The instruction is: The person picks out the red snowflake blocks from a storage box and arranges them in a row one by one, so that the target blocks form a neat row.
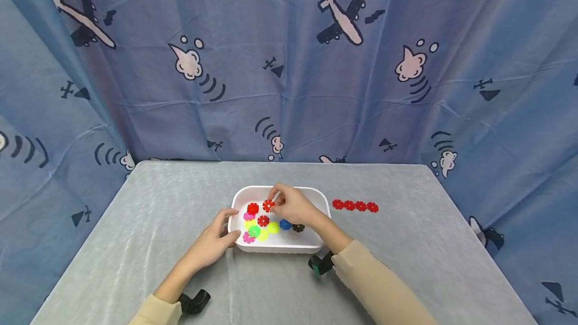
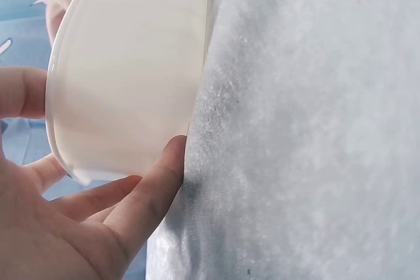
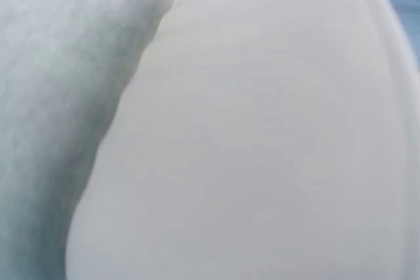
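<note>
A white plastic tray (image 1: 284, 250) with colourful notched plastic discs inside stands on the table. My left hand (image 1: 211, 239) holds its left end, fingertips at the rim; in the left wrist view, the fingers of the left hand (image 2: 98, 221) lie along the outer wall of the tray (image 2: 131, 83). Over the tray's far part, my right hand (image 1: 293, 205) pinches a red notched disc (image 1: 268, 205) between thumb and fingertips. Other red discs (image 1: 263, 221) lie just below and to its left. Only the tray's blurred outer wall (image 3: 243, 129) fills the right wrist view; the hand is outside it.
Several red discs (image 1: 349, 205) lie in a row on the grey cloth, right of the tray. Pink (image 1: 249, 237), green (image 1: 254, 230), yellow (image 1: 273, 227), blue (image 1: 285, 224) and dark brown (image 1: 298, 227) discs are inside the tray. A blue patterned curtain (image 1: 280, 64) hangs behind the table.
</note>
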{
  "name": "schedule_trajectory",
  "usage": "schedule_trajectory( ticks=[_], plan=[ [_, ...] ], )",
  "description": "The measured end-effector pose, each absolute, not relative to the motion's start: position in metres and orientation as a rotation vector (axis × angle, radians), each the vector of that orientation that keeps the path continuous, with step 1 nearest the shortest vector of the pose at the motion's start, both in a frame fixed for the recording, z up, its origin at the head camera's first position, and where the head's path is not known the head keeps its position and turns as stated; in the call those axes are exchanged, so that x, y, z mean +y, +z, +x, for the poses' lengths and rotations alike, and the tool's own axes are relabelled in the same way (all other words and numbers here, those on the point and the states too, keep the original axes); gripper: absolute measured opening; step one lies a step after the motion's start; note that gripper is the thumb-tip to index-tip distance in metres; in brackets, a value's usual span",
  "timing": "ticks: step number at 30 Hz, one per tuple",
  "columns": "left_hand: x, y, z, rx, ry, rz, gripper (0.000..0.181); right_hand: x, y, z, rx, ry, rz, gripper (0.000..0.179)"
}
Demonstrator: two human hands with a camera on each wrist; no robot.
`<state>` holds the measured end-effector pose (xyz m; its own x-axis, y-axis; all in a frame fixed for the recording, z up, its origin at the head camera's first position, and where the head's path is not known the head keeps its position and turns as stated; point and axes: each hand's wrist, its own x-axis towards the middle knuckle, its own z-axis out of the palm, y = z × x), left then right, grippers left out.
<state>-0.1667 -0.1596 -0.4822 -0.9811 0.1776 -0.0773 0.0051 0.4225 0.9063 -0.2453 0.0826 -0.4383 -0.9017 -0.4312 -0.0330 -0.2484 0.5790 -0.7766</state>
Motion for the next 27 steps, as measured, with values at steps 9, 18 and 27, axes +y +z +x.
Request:
schedule_trajectory(
  ticks=[9, 18, 27],
  plan=[
    [-0.162, -0.483, -0.165, 2.504, 1.600, 0.154, 0.050, 0.104, -0.422, -0.232, 2.627, -1.229, -0.586, 0.019],
    [-0.162, -0.483, -0.166, 2.515, 1.586, 0.165, 0.050, 0.134, -0.414, -0.225, 2.628, -1.271, -0.631, 0.019],
    [-0.160, -0.481, -0.167, 2.512, 1.575, 0.160, 0.050, 0.178, -0.416, -0.220, 2.699, -1.302, -0.616, 0.019]
  ],
)
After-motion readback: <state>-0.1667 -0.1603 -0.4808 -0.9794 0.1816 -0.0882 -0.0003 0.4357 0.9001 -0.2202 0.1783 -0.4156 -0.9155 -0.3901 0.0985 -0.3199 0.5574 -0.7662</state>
